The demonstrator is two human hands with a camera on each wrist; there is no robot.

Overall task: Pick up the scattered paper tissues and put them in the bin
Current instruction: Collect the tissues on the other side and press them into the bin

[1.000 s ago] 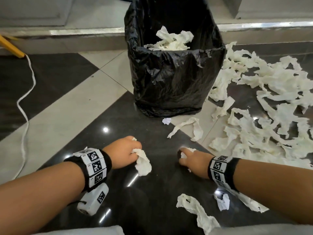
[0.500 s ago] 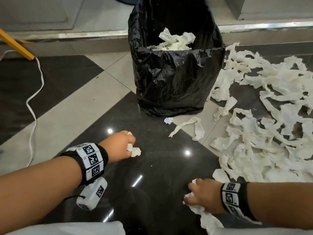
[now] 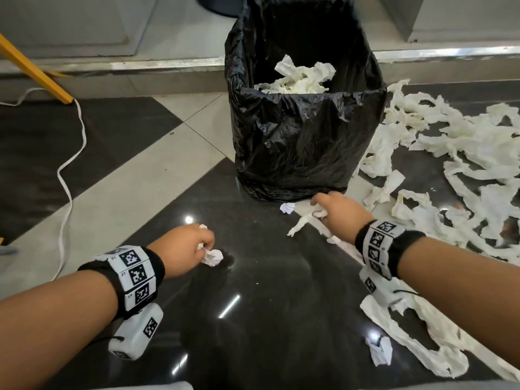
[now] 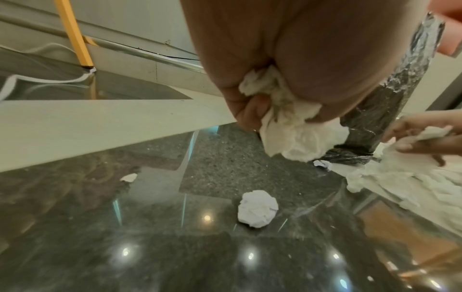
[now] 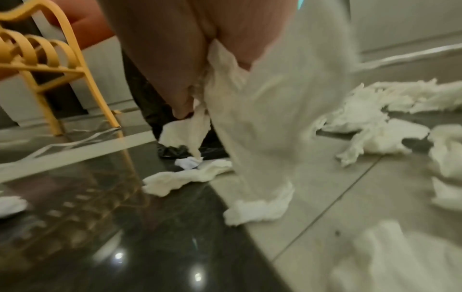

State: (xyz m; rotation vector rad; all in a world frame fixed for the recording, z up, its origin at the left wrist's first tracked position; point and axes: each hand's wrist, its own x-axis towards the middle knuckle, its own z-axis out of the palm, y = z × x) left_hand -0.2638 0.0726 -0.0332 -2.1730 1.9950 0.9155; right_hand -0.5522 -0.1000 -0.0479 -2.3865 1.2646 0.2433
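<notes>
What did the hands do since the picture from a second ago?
The right hand grabbed tissue near the person, then reached forward to the foot of the bin, where it now grips a long tissue strip. The left hand bunched its hanging tissue into a wad and barely moved. The bin, the tissues inside it and the big pile stayed put.

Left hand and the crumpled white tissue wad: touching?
Touching. The left wrist view shows the left hand with curled fingers gripping the crumpled white tissue wad, held clear above the dark polished floor.

Black wristbands (image 3: 409,249) carry white tiles printed with square codes.
</notes>
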